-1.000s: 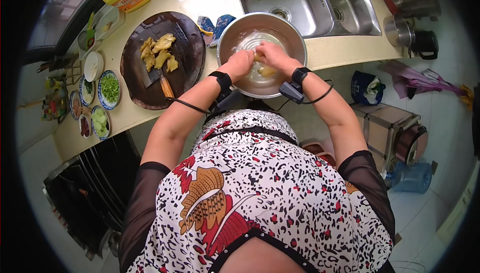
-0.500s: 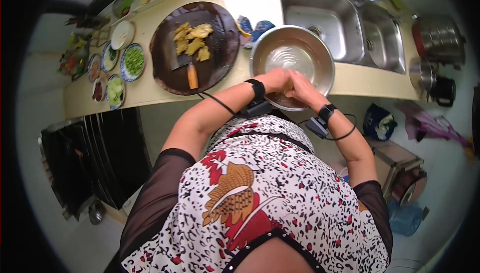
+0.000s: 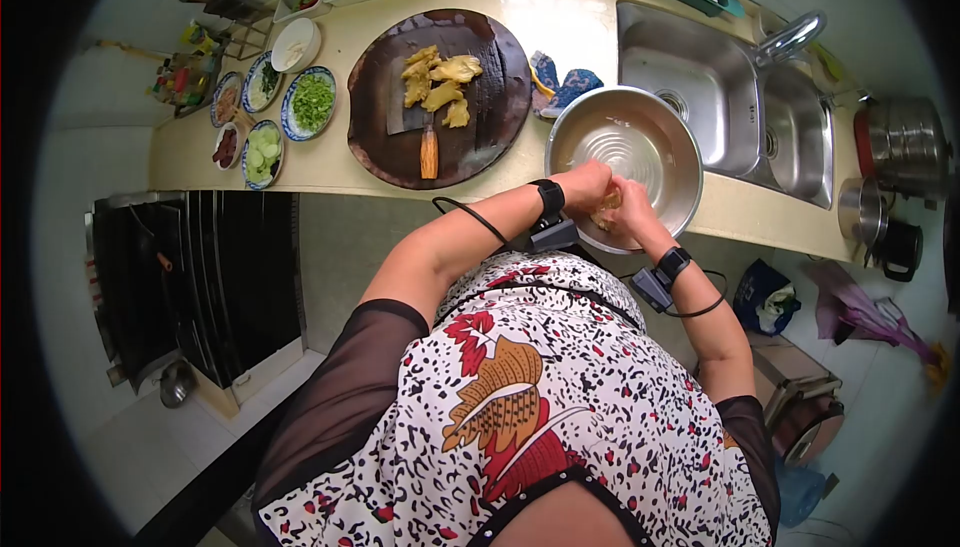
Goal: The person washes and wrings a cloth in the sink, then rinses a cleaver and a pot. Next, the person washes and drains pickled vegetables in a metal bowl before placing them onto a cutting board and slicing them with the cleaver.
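Both my hands meet over the near part of a large metal bowl point(image 3: 665, 137) that holds some water. My left hand point(image 3: 588, 187) is closed on a yellowish-brown piece point(image 3: 606, 209), and my right hand point(image 3: 630, 212) grips the same piece from the other side. The fingers hide much of it. To the left lies a round dark chopping board point(image 3: 490, 142), with several yellowish-brown pieces point(image 3: 443, 97) on the blade of a cleaver point(image 3: 429, 154). The wooden handle of the cleaver points toward me.
Behind the bowl sit blue patterned cloths point(image 3: 575, 89). A double sink point(image 3: 690, 57) with a faucet point(image 3: 792, 39) is at the right. Plates of chopped greens point(image 3: 309, 103) and sliced green vegetable point(image 3: 263, 154) stand left, near a white bowl point(image 3: 297, 45). Pots point(image 3: 900, 147) hang far right.
The view has swung so the counter things appear further right and the faucet shows. My hands have come together near the bowl's near side, gripping a piece. The board's pieces and cleaver look unchanged.
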Demonstrator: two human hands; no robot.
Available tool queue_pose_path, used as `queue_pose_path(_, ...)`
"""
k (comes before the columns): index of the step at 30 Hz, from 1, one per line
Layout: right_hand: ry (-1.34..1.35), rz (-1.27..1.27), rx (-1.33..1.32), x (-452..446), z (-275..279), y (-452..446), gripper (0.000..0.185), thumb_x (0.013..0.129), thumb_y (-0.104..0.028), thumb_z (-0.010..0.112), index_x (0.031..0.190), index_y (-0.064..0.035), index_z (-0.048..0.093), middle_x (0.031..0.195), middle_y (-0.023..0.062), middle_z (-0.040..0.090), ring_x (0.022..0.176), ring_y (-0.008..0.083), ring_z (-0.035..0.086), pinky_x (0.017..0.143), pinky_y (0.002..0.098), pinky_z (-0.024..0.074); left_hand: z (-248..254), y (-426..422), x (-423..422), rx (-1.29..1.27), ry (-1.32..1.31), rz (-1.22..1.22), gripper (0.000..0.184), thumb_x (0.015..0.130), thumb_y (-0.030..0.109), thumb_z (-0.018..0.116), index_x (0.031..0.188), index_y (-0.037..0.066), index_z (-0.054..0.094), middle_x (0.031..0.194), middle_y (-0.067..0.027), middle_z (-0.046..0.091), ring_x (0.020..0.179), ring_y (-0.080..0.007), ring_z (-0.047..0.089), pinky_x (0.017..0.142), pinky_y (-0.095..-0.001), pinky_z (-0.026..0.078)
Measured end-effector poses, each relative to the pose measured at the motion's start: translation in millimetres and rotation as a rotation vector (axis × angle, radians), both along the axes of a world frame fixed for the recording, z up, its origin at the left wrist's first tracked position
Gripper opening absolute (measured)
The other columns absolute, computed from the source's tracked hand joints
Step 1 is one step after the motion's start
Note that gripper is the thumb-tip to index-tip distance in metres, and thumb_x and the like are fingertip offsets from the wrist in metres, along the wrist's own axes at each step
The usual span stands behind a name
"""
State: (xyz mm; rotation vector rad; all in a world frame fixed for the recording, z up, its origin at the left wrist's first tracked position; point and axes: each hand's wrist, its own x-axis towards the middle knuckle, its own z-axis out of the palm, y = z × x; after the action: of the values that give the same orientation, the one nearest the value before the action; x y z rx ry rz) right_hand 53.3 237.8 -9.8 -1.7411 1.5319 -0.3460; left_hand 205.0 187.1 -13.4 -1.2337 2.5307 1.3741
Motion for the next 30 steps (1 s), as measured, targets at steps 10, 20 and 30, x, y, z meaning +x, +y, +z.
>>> queue_pose_path(10, -0.348, -0.185, 0.359, -15, 22, -17, 0.027, 0.057, 0.002, 0.073, 0.078, -0.0048, 0.057, 0.074, 0.0035, 0.061, 0.068, 0.0101, 0.057, 0.059, 0.0251, 0.0474, 24, -9, 19, 0.364, 0.196, 0.175, 0.009, 0.069, 0.002, 0.069, 0.075, -0.003, 0.063, 0.063, -0.0117, 0.064, 0.056, -0.0156, 0.064, 0.050, -0.0271, 0.052)
queue_pose_path(20, -0.431, -0.363, 0.106, 5, 74, -30, 0.023, 0.062, 0.004, 0.066, 0.082, -0.0008, 0.057, 0.076, 0.0041, 0.060, 0.063, 0.0102, 0.057, 0.057, 0.0245, 0.0494, 95, -61, 123, 0.148, 0.452, 0.377, 0.010, 0.078, 0.010, 0.068, 0.079, 0.000, 0.065, 0.068, -0.0059, 0.065, 0.059, -0.0100, 0.063, 0.051, -0.0245, 0.051)
queue_pose_path(30, -0.531, -0.119, -0.062, 210, 60, -153, 0.024, 0.065, -0.008, 0.072, 0.085, -0.0049, 0.060, 0.075, 0.0026, 0.059, 0.067, 0.0094, 0.056, 0.061, 0.0250, 0.0475, 58, -137, 282, -0.219, 0.134, 0.598, 0.015, 0.078, 0.004, 0.060, 0.092, 0.001, 0.061, 0.071, -0.0106, 0.064, 0.061, -0.0140, 0.063, 0.057, -0.0280, 0.051)
